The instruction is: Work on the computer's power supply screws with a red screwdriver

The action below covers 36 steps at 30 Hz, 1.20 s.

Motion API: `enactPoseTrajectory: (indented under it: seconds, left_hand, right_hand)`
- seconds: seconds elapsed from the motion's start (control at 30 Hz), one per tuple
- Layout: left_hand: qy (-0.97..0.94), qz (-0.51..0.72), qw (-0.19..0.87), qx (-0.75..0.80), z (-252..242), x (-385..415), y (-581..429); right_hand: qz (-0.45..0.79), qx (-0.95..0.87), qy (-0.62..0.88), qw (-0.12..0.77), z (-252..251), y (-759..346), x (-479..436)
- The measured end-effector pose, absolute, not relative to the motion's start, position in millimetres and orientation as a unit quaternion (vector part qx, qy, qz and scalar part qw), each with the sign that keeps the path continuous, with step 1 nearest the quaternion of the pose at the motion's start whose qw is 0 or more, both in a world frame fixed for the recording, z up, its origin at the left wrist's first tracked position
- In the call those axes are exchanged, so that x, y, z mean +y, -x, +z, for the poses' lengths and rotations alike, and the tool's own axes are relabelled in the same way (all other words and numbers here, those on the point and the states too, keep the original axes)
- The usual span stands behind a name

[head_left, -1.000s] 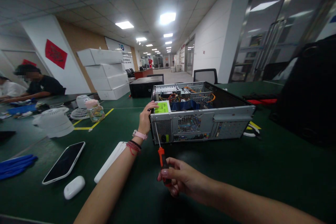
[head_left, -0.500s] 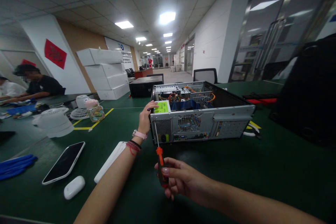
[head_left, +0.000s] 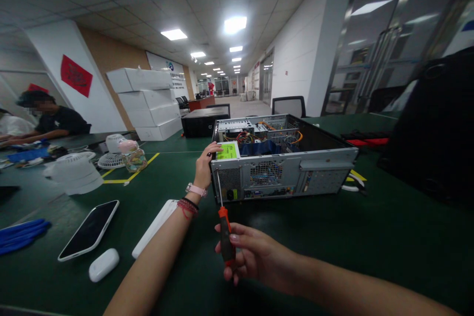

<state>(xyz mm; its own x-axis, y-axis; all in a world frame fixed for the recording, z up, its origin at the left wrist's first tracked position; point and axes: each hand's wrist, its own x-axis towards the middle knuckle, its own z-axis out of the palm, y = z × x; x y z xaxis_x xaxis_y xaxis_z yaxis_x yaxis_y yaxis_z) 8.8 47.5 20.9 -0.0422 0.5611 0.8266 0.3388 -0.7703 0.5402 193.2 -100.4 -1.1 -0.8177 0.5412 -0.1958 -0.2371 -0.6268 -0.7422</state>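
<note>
An open computer case (head_left: 285,170) lies on the green table, its rear panel facing me and its wiring showing on top. My left hand (head_left: 205,162) rests on the case's left rear corner, fingers over the edge beside the power supply with a green label (head_left: 227,151). In my right hand (head_left: 248,252) is a screwdriver (head_left: 225,237) with a black and orange handle, held between thumb and fingers. Its shaft points up and away, and the tip is at the upper left of the rear panel, above the perforated grille.
On the left lie a phone (head_left: 89,230), a white earbud case (head_left: 104,265), a white flat object (head_left: 154,228) and blue gloves (head_left: 22,235). Pliers (head_left: 353,185) lie right of the case. A black bag (head_left: 429,128) stands at right; a person (head_left: 55,116) sits far left.
The screwdriver handle has turned, and the fingers of my right hand have shifted around it. My left hand stays on the case corner. The view has moved very slightly.
</note>
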Motion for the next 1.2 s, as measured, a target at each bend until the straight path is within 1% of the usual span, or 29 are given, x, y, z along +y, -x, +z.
enactPoseTrajectory:
  seconds: [0.2, 0.4, 0.53, 0.67, 0.73, 0.8, 0.93, 1.2]
  left_hand:
    - [-0.686, 0.648, 0.094, 0.317, 19, 50, -8]
    - [-0.692, 0.642, 0.085, 0.319, 19, 50, -7]
    - [-0.693, 0.640, 0.081, 0.323, 19, 49, -7]
    - [-0.687, 0.646, 0.095, 0.319, 21, 48, -8]
    - [-0.685, 0.646, 0.097, 0.321, 21, 48, -9]
    - [-0.685, 0.647, 0.097, 0.321, 20, 49, -9]
    - [-0.685, 0.650, 0.097, 0.314, 19, 49, -8]
    - [-0.681, 0.648, 0.094, 0.330, 20, 49, -9]
  right_hand:
    - [0.868, -0.350, 0.260, 0.236, -6, -189, -101]
    - [0.829, -0.349, 0.320, 0.299, -7, -189, -93]
    - [0.831, -0.375, 0.307, 0.273, -8, -191, -92]
    - [0.828, -0.429, 0.291, 0.213, -6, -194, -95]
    - [0.812, -0.466, 0.302, 0.178, -4, -194, -97]
    - [0.786, -0.504, 0.319, 0.164, 0, -194, -99]
    - [0.760, -0.539, 0.315, 0.179, 5, -192, -104]
    - [0.770, -0.514, 0.313, 0.209, 1, -189, -95]
